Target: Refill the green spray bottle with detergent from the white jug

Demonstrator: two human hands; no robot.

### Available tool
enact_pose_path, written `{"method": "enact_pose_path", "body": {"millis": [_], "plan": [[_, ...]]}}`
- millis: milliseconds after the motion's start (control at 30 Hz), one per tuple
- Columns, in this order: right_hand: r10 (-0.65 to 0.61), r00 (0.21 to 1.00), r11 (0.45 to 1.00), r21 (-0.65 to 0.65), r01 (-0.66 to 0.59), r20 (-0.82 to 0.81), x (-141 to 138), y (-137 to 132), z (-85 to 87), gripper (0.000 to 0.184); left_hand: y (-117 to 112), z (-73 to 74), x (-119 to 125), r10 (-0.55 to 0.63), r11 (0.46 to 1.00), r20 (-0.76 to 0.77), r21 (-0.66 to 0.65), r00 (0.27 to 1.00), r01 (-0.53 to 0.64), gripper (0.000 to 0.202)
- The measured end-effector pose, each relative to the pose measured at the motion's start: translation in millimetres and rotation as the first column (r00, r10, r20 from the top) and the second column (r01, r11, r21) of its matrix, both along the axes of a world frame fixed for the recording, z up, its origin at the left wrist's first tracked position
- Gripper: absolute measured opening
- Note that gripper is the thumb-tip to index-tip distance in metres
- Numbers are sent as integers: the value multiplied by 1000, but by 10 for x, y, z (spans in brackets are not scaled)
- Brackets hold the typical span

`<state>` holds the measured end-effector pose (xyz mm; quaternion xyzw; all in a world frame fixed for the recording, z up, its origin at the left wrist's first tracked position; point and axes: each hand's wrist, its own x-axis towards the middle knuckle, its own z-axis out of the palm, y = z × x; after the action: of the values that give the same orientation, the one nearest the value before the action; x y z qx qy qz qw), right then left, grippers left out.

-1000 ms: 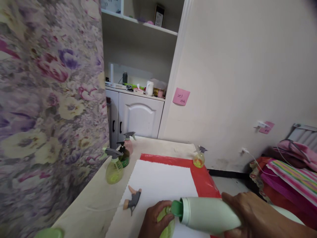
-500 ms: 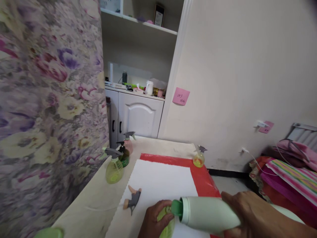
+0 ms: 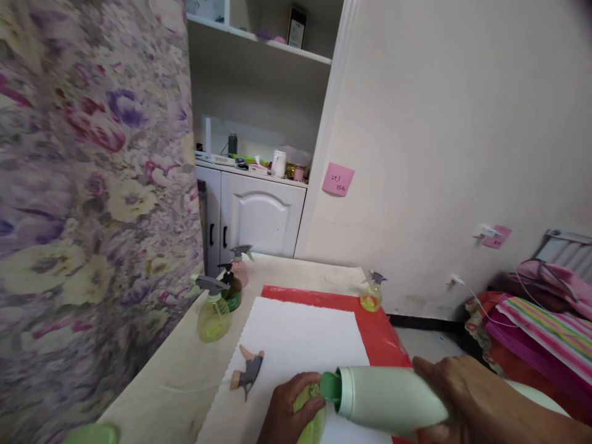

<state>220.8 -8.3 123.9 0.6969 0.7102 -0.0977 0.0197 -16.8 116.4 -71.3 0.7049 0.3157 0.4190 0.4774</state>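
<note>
My left hand [image 3: 291, 410] is closed around a yellow-green spray bottle [image 3: 311, 419] without its top, at the front of the white sheet [image 3: 300, 333]. In my right hand [image 3: 467, 394] is a pale green thermos jug [image 3: 388, 394], tipped onto its side. Its green spout [image 3: 329, 387] meets the mouth of the bottle; whether liquid flows I cannot make out. A grey and orange spray trigger head [image 3: 248, 373] lies on the sheet to the left, its thin tube [image 3: 194, 390] stretching onto the table.
Along the left stand a yellow-green spray bottle [image 3: 213, 317], a dark pump bottle [image 3: 231, 288] and a pink spray bottle [image 3: 239, 270]. A small spray bottle [image 3: 370, 296] stands on red plastic [image 3: 383, 336]. A green lid-like piece [image 3: 92, 434] lies front left. Behind are a cabinet [image 3: 263, 213] and wall.
</note>
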Motion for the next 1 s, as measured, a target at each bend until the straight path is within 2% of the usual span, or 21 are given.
{"method": "enact_pose_path", "body": {"millis": [400, 833, 1000], "plan": [[-13, 1000, 1000, 1, 13, 8, -38, -16, 34, 25, -15, 49, -20, -9, 1000, 0, -20, 1000, 9, 23], [-11, 1000, 1000, -18, 11, -11, -51, -12, 65, 26, -2, 13, -13, 11, 1000, 4, -15, 1000, -11, 23], [-5, 1000, 1000, 0, 5, 15, -3, -10, 8, 33, -14, 37, -12, 17, 1000, 12, -23, 1000, -17, 23]]}}
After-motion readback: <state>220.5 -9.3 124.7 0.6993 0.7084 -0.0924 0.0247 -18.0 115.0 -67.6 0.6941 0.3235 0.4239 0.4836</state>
